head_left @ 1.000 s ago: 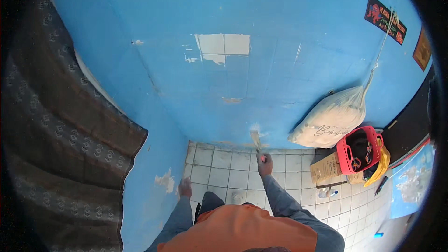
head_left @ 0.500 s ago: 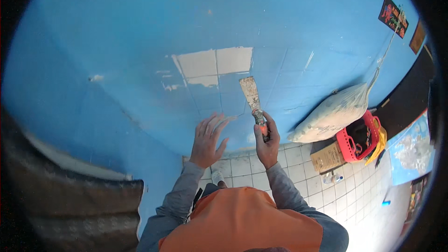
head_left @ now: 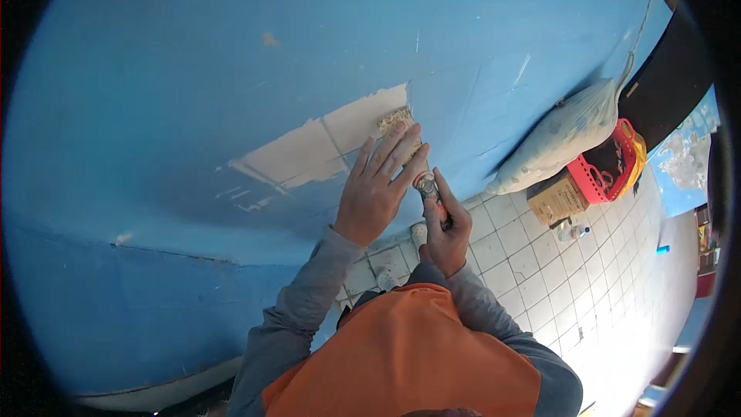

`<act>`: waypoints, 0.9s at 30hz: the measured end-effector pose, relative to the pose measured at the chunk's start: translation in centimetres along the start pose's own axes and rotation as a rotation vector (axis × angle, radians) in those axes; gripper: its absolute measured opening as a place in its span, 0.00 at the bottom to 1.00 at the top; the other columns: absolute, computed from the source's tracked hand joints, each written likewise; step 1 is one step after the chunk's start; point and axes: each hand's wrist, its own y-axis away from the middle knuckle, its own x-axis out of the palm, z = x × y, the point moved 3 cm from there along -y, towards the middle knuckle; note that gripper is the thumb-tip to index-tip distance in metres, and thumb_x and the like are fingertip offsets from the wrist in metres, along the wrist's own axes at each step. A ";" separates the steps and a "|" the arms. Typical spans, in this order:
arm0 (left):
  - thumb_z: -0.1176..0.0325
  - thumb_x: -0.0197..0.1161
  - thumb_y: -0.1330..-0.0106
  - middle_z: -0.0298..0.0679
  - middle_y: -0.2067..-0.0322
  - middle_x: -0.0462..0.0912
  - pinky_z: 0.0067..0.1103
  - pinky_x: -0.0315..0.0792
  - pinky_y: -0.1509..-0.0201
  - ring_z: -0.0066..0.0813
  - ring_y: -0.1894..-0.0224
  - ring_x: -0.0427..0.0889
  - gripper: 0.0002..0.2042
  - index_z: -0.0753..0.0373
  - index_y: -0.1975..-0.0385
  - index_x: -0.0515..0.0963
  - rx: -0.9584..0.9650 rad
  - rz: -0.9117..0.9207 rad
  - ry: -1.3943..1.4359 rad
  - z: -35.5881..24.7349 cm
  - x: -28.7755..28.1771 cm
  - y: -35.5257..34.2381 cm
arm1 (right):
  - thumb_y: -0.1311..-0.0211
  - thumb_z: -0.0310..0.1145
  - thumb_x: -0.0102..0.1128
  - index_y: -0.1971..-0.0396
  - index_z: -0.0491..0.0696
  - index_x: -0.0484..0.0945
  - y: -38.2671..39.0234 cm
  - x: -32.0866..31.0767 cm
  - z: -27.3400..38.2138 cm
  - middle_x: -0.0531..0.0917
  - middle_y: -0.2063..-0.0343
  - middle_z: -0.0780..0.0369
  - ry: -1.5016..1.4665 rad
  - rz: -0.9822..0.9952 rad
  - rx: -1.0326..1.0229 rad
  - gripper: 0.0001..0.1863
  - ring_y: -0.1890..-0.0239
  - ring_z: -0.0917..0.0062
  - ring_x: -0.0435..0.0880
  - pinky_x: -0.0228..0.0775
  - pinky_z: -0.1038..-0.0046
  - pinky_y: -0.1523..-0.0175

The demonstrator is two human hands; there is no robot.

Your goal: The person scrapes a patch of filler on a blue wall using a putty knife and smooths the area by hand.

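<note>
My right hand (head_left: 448, 232) is wrapped round the handle of a worn paint scraper (head_left: 428, 185), whose orange and dark handle is crusted with old material. The stained blade points up and away, its tip over the right part of a bare whitish patch (head_left: 301, 150) in the blue wall. Stretched and spread, the fingers of my left hand (head_left: 373, 193) lie over the blade and hide its middle. The patch has ragged edges and faint lines across it. Whether the blade's edge touches the wall I cannot tell.
To the right, a full whitish sack (head_left: 559, 135) leans on the blue wall (head_left: 193, 69). Beside it are a cardboard box (head_left: 557, 199), a red plastic basket (head_left: 590, 177) and a clear bottle (head_left: 570, 232) on the tiled floor (head_left: 532, 293).
My left hand has moved up and right onto the scraper's blade. The blade has come over the bare patch, with my right hand still holding the handle. The view has turned.
</note>
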 end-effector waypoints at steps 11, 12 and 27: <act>0.74 0.56 0.34 0.30 0.36 0.72 0.43 0.50 0.26 0.36 0.29 0.60 0.19 0.54 0.43 0.78 -0.051 -0.004 0.125 0.0 1.5 -0.6 | 0.44 0.23 0.66 0.41 0.41 0.74 -1.4 -1.1 -1.2 0.85 0.69 0.55 0.058 0.011 -0.117 0.28 0.71 0.74 0.81 0.72 0.75 0.63; 0.74 0.56 0.34 0.30 0.37 0.73 0.42 0.52 0.27 0.37 0.30 0.61 0.19 0.55 0.44 0.78 -0.051 -0.013 0.119 0.0 1.6 -0.6 | 0.44 0.23 0.66 0.41 0.41 0.74 -1.4 -1.2 -1.2 0.85 0.69 0.55 0.039 0.010 -0.111 0.28 0.71 0.74 0.81 0.72 0.75 0.63; 0.74 0.59 0.37 0.28 0.40 0.76 0.37 0.62 0.32 0.37 0.34 0.66 0.18 0.57 0.47 0.81 -0.046 -0.114 0.209 0.0 1.5 -1.3 | 0.47 0.23 0.68 0.41 0.41 0.75 -1.5 -1.2 0.1 0.83 0.72 0.57 0.085 0.001 -0.114 0.29 0.75 0.75 0.76 0.70 0.74 0.66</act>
